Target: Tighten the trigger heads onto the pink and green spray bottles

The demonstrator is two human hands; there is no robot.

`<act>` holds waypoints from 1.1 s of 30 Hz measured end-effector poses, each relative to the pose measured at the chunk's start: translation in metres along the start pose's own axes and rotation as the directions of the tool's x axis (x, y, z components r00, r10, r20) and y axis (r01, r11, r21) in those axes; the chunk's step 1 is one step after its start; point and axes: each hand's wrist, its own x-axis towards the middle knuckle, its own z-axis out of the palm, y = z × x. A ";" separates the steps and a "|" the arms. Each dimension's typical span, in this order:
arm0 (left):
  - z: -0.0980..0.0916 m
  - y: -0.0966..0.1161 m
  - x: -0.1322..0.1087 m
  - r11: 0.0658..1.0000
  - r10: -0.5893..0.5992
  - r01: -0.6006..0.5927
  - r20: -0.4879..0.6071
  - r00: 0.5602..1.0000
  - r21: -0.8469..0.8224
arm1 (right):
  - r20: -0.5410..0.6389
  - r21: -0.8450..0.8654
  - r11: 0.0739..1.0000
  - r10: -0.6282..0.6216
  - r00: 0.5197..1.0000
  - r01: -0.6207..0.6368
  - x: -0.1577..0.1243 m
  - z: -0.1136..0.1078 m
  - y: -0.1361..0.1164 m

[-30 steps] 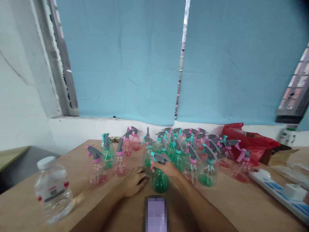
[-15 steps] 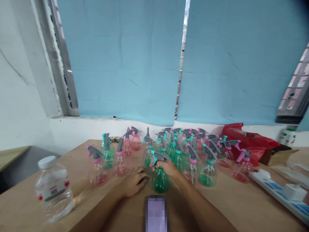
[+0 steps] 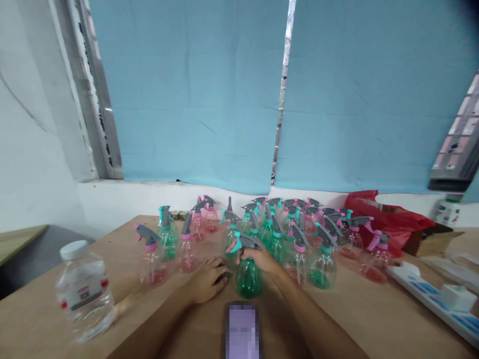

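Observation:
My right hand [image 3: 261, 259] is wrapped around the neck of a green spray bottle [image 3: 248, 283] standing upright on the table. Its spray head is grey with a teal trigger, and my index finger reaches out beside that trigger. Green liquid shows inside the clear body. My left hand [image 3: 207, 283] lies on the tabletop just left of the bottle, holding nothing, fingers loosely bent and apart. Left of it stand a pink spray bottle [image 3: 186, 257] and another pink one [image 3: 152, 267]. Right of my right hand are a pink-collared bottle [image 3: 298, 264] and a green bottle [image 3: 322, 271].
Several more pink and green spray bottles crowd the back of the wooden table [image 3: 123, 239]. A water bottle [image 3: 85, 294] stands at left. On the right are a power strip [image 3: 430, 294], a red bag [image 3: 389, 219] and a cardboard box [image 3: 430, 243]. A pixelated phone-shaped object [image 3: 242, 331] lies in front.
My right index finger has stretched outward, to the left of the teal trigger. The bottle and my left hand stay in place.

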 end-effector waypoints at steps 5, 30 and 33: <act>0.004 -0.004 -0.002 1.000 0.007 -0.007 -0.024 1.000 -0.003 | -0.037 0.081 0.997 -0.003 0.999 0.006 0.000 0.003 0.000; 0.004 -0.003 -0.001 1.000 -0.010 0.010 0.007 1.000 0.012 | -0.017 0.106 0.993 0.049 0.999 -0.047 -0.003 0.005 -0.002; 0.002 -0.001 -0.001 1.000 -0.013 0.013 0.011 1.000 0.016 | -0.012 0.075 0.997 0.012 1.000 -0.011 0.000 0.003 0.003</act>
